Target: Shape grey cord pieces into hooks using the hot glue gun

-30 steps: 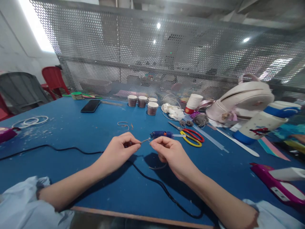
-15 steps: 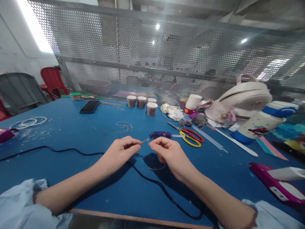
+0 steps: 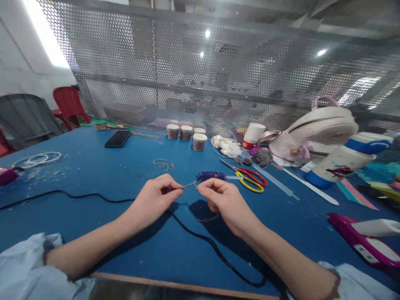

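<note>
My left hand [image 3: 158,196] is closed in a pinch on a thin grey-brown piece [image 3: 188,184], perhaps a wire wrapped in yarn, that points right. Opposite it, close to the piece's tip, my right hand [image 3: 220,200] pinches thumb against forefinger. A grey yarn strand [image 3: 208,219] curves below that hand and seems to run up into its fingers. Just beyond the fingertips lies a blue glue gun [image 3: 210,175] with a clear glue stick in it. Scissors [image 3: 250,178] with red and yellow handles rest to its right. A short curved strand [image 3: 160,161] lies farther back.
A black cable [image 3: 200,236] crosses the blue table [image 3: 93,175] under my hands. At the back stand small cups [image 3: 199,142], a phone [image 3: 118,139], stacked paper cups [image 3: 253,135] and grey yarn [image 3: 262,157]. A bag [image 3: 312,129], bottle [image 3: 340,163] and magenta device [image 3: 364,241] are at right.
My left hand has shifted slightly left, and a little more of the thin piece shows between the hands. The right hand keeps its pinch almost in place.
</note>
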Action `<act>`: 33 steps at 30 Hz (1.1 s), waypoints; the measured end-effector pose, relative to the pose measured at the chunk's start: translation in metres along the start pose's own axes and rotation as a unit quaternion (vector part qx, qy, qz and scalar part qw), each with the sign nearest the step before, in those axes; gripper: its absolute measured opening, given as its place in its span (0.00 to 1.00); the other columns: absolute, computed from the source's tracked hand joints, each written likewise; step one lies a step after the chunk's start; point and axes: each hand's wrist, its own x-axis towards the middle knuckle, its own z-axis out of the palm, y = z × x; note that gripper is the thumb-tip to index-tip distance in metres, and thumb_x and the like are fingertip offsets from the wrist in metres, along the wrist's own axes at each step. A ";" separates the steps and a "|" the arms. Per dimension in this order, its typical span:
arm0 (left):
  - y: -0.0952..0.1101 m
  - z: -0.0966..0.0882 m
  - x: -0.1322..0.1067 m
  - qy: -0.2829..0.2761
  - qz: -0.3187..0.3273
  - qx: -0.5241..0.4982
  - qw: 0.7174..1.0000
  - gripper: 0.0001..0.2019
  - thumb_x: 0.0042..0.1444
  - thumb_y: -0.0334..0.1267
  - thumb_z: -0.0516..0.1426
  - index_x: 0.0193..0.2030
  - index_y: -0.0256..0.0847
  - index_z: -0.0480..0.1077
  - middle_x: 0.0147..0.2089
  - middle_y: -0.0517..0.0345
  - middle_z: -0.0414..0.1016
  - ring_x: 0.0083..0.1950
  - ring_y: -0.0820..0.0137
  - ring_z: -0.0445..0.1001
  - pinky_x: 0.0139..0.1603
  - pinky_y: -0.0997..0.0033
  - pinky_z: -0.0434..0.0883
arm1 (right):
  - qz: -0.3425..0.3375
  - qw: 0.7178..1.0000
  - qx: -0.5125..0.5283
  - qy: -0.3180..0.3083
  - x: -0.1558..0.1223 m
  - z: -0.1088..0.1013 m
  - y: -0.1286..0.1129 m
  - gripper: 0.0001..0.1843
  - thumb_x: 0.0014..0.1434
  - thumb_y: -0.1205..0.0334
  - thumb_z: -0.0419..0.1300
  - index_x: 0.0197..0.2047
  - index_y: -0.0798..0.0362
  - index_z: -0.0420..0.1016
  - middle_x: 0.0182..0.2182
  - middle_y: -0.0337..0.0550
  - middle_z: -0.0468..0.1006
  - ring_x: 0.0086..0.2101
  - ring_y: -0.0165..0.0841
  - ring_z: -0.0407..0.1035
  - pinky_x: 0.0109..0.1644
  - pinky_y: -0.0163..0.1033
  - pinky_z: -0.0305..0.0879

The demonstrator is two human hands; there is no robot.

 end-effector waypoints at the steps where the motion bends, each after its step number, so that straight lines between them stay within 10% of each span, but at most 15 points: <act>1: 0.000 0.000 0.000 0.004 0.007 0.006 1.000 0.07 0.52 0.37 0.56 0.28 0.40 0.74 0.28 0.59 0.70 0.31 0.71 0.67 0.32 0.72 0.62 | 0.003 1.000 0.002 0.001 0.000 0.000 0.000 0.14 0.48 0.52 0.64 0.27 0.55 0.71 0.16 0.29 0.57 0.17 0.22 0.46 0.20 0.32 0.41; 33: 0.002 0.000 -0.003 -0.001 0.027 0.054 0.998 0.10 0.55 0.36 0.54 0.39 0.40 0.76 0.32 0.58 0.71 0.32 0.72 0.68 0.32 0.73 0.62 | -0.016 0.999 -0.044 -0.003 -0.004 0.001 -0.005 0.12 0.50 0.53 0.62 0.28 0.55 0.72 0.20 0.32 0.62 0.20 0.23 0.51 0.21 0.31 0.47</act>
